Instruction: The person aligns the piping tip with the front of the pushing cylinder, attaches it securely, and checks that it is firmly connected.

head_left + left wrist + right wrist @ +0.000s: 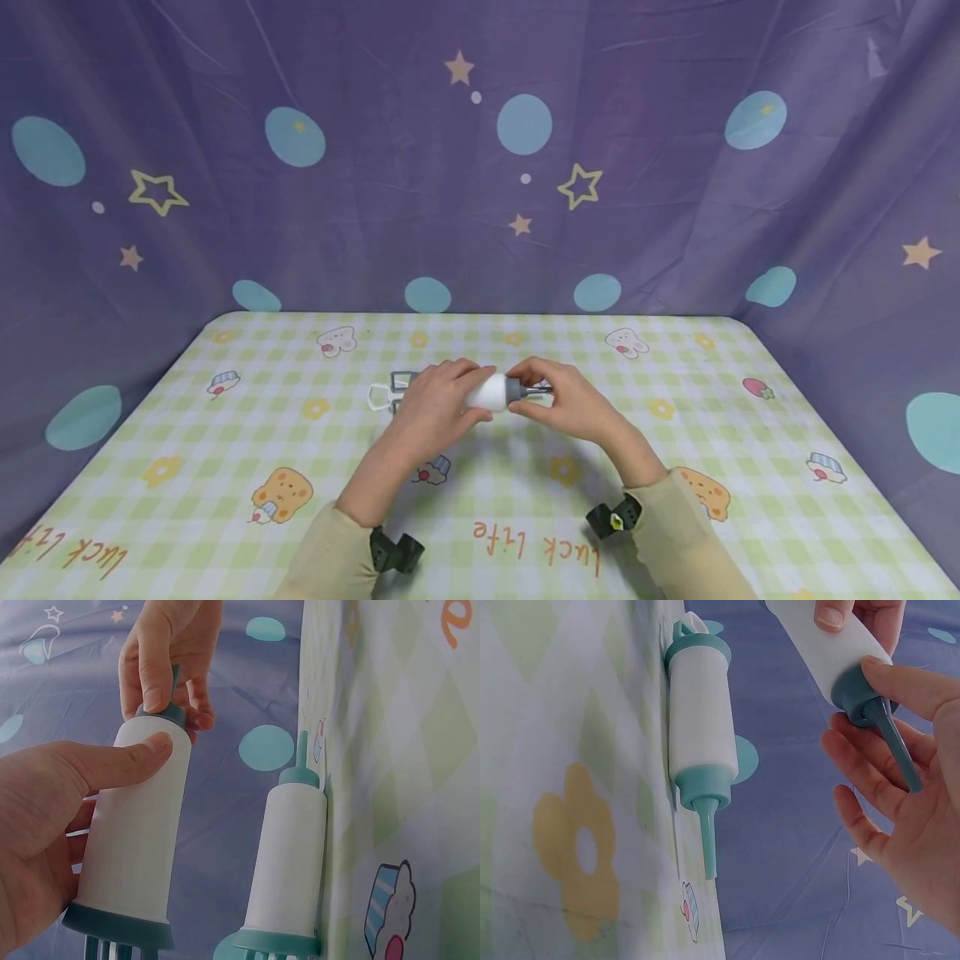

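My left hand (441,400) grips the white barrel of an icing syringe (493,393) with a blue-grey collar and a long thin nozzle, lying crosswise with its nozzle to the right. At the nozzle end, my right hand (568,402) pinches the collar (855,690) between thumb and fingers. In the right wrist view the nozzle (896,746) passes in front of the right palm. A second icing syringe (289,862), white with light teal ends, lies on the table just beyond. In the head view the left hand and held syringe mostly hide it.
A green-and-white checked tablecloth (360,467) covers the table, printed with flowers, bears and cupcakes. Behind and beside it hangs a purple curtain (390,225) with stars and blue ovals. Both wrists carry small dark cameras (396,552).
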A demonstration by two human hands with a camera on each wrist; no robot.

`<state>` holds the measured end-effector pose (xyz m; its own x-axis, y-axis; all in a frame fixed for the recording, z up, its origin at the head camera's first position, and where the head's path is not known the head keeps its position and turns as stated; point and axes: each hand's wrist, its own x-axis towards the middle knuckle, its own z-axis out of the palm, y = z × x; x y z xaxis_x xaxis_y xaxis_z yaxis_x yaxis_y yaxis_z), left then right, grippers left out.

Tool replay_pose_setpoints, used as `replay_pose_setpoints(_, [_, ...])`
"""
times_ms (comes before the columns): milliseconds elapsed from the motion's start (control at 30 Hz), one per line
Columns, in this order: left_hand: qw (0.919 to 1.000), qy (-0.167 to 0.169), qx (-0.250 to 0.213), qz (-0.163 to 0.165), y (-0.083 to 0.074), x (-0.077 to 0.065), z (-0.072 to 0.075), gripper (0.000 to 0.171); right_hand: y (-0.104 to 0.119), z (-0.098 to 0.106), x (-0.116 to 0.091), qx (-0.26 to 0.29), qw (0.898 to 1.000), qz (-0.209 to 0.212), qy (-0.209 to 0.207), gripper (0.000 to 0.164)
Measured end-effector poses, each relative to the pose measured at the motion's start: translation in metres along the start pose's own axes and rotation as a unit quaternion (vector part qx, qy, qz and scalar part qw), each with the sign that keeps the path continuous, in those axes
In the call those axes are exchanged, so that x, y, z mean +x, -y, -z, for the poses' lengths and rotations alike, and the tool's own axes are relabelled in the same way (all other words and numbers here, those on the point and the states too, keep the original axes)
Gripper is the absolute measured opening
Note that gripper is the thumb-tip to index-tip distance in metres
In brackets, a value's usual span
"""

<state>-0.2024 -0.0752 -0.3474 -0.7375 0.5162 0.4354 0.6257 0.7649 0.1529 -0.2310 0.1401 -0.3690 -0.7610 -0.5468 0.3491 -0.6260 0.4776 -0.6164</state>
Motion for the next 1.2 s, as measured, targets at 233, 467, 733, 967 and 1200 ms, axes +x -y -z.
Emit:
replay_pose_setpoints(233, [1.0,0.001,-0.005,0.003,-0.0003,0.0001,-0.0003,0.053,-0.0009,0.0,0.0,-0.004,1.0,0.005,0.002,0.029])
replay_pose_setpoints(467, [1.0,0.001,-0.003,0.002,0.0001,0.0003,0.0005,0.053,-0.0016,-0.0008,0.0003,0.0,1.0,0.019,-0.015,0.032])
replay_pose_setpoints(733, [1.0,0.004,0.005,-0.001,0.0004,0.0008,0.0001,0.053,-0.0013,-0.0011,0.0002,-0.011,0.999,0.028,-0.031,0.028])
replay_pose_setpoints(967, [0.9998,0.003,0.019,0.0,-0.0013,0.0016,-0.0015,0.053,-0.0015,-0.0011,-0.0004,-0.021,0.999,0.033,-0.025,0.022])
replay_pose_setpoints(1200, [0.9998,-0.005,0.02,-0.004,-0.003,0.0014,-0.0038,0.052,-0.003,-0.0003,-0.0003,-0.014,1.0,0.019,-0.01,0.022])
